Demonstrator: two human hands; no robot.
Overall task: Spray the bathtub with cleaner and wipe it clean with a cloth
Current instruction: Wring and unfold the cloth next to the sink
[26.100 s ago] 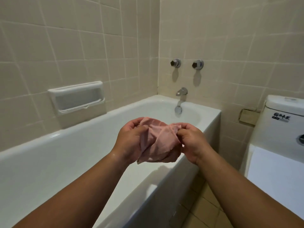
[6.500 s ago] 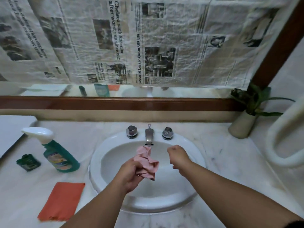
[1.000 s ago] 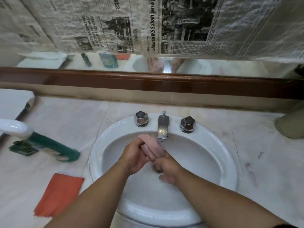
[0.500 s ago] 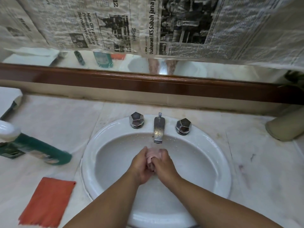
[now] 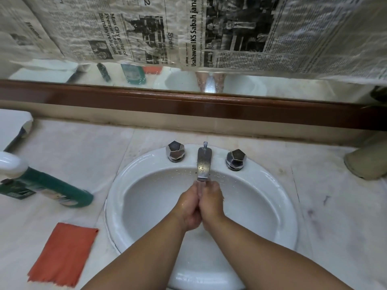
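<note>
Orange cloth (image 5: pixel 62 254) lies flat on the marble table (image 5: pixel 335 216), left of the sink (image 5: pixel 116 197). Over the basin, left hand (image 5: pixel 188 208) and right hand (image 5: pixel 212 204) press together, fingers (image 5: pixel 214 188) clamped on a pink cloth (image 5: pixel 200 188) sliver under the faucet (image 5: pixel 203 164). Green spray bottle (image 5: pixel 56 191) sits farther left; 2 taps (image 5: pixel 175 151) flank the faucet.

The newspaper (image 5: pixel 209 38) reads "Usahawan IKS Sabah jana" and "Man City go top".
</note>
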